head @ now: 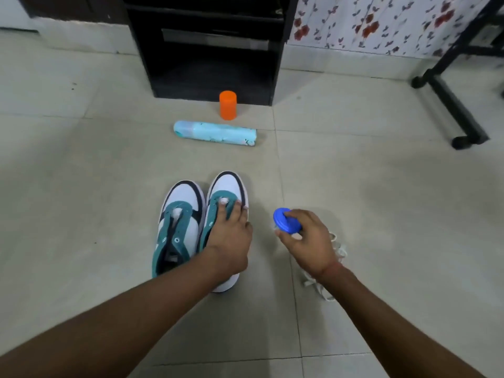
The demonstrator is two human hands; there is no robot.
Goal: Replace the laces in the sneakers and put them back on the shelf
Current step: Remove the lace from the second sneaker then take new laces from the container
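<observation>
Teal sneaker (218,230) steadied under my flat left hand (231,241); right hand (308,241) grips a blue lid (283,219), laces (327,268) waiting beneath.

1. Soft, even indoor light is falling across the pale tiled floor (81,170), moderately bright, with no hard glare showing anywhere.
2. Shadows are staying faint and diffuse; a weak one is sitting under the right hand (308,241).
3. The black shelf (210,50) is reading very dark, its inner detail sinking into shade.
4. The wide lens is bending lines at the edges, and the floral curtain (381,23) is looking smeared.
5. Overall the frame is looking slightly soft, the fingertips mildly blurred.
</observation>
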